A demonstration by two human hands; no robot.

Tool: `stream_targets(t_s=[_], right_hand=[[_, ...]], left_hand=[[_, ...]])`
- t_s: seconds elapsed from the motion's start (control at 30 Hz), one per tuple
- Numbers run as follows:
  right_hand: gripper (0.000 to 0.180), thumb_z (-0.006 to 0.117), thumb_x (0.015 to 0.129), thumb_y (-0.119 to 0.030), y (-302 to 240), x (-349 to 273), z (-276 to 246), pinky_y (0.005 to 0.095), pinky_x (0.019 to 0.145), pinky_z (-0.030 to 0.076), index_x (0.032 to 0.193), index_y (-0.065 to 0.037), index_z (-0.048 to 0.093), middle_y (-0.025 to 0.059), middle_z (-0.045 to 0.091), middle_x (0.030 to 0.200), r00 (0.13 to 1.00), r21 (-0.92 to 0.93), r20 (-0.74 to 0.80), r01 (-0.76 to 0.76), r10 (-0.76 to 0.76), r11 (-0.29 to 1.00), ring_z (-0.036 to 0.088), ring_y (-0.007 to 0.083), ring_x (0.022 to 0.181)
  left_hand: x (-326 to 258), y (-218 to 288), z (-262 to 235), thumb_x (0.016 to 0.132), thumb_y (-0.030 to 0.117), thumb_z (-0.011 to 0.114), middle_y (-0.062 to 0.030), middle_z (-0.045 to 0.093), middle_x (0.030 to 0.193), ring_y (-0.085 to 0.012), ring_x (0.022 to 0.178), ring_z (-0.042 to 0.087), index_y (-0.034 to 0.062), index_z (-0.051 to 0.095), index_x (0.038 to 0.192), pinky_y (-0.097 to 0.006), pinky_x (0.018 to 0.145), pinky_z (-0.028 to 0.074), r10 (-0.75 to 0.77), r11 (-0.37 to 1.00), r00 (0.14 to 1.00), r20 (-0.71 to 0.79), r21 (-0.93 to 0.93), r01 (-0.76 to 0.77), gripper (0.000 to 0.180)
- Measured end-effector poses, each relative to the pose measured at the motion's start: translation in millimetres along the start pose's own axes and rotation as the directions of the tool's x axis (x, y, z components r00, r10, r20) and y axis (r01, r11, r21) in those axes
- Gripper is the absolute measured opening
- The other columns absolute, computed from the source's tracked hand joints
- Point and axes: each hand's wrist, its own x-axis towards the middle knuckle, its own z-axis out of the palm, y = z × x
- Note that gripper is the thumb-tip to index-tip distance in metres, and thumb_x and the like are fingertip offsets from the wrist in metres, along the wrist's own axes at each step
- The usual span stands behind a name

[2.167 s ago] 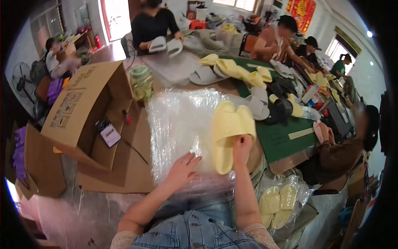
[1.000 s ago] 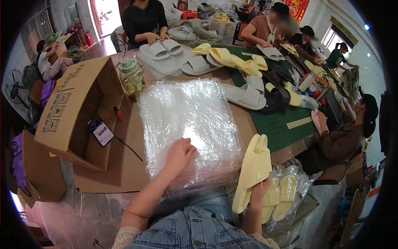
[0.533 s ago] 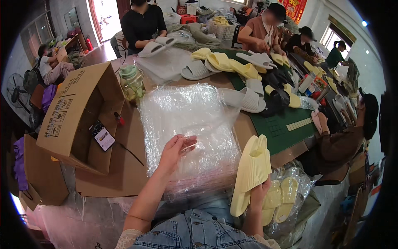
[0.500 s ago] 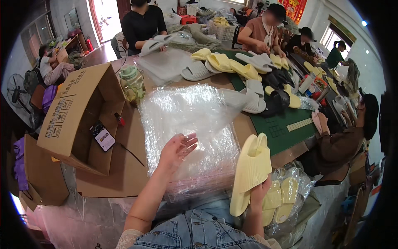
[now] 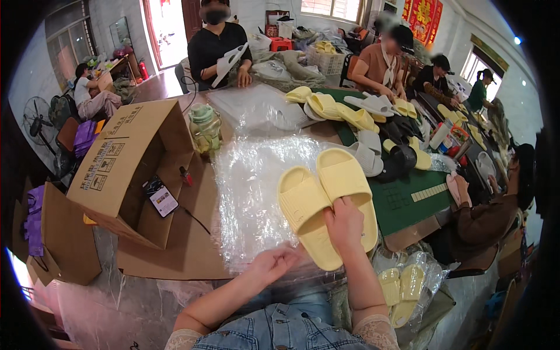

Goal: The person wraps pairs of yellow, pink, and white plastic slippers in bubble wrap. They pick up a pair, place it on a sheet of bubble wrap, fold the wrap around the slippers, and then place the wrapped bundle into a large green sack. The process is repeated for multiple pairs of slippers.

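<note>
Two yellow slippers [image 5: 302,201] grasped in the right hand [image 5: 345,221] over clear bags [image 5: 251,186]

The surface [image 5: 175,254], covered in brown cardboard on the near side, fills the middle of the view. Across it is a co-worker [image 5: 201,55] in black, holding up a light-coloured slipper [image 5: 230,63]. To the left, an open cardboard box [image 5: 125,154] lies on its side, its opening turned toward the middle. To the right spreads a green mat [image 5: 402,192]; loose slippers [image 5: 324,107] in yellow, grey and black lie along its far part.

The clear bags form a flat, glossy stack between box and mat, directly in front of the person. At lower right, just past the surface's edge, a bagged yellow pair [image 5: 405,291] sits in clear plastic.

The grasped slippers are side by side over the stack's right part, toe ends away from the person; whether they touch the bags cannot be told. The right hand is clasped on both where they meet, fingers by the straps. A green-lidded jar [image 5: 205,131] stands near the stack's far left corner. The left hand [image 5: 273,262] is blurred, fingers partly curled at the stack's near edge; whether it grips any film cannot be told.

Inside the box lies a phone [image 5: 161,197], with a small red item [image 5: 185,175] near it.
</note>
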Motion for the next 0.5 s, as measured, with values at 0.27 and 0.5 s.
stream_targets(t_s=[0.27,0.5], right_hand=[[0.017,0.063,0.086,-0.02,21.9,-0.5,46.9,0.0486,0.07,0.052,0.087,-0.004,0.059,0.013,0.059,0.094,0.993,-0.038,0.117,0.007,-0.003,0.999,0.062,0.0343,0.086],[0.015,0.063,0.081,-0.014,44.6,-30.1,29.7,0.0489,0.069,0.046,0.083,0.0,0.056,0.0185,0.058,0.089,0.966,0.189,-0.063,-0.235,0.25,0.953,0.059,0.0415,0.081]], left_hand=[[-76.8,116.1,85.0,0.101,0.025,0.057,-0.0105,0.047,0.149,-0.0278,0.131,0.052,0.0046,0.043,0.146,-0.037,0.108,0.041,-0.309,0.65,0.875,0.372,0.755,-0.091,0.052],[-47.1,142.6,-19.6,0.079,0.047,0.073,-0.0169,0.043,0.151,-0.0422,0.142,0.032,0.0111,0.053,0.138,-0.048,0.116,0.03,0.146,-0.536,0.959,0.243,0.834,-0.13,0.071]])
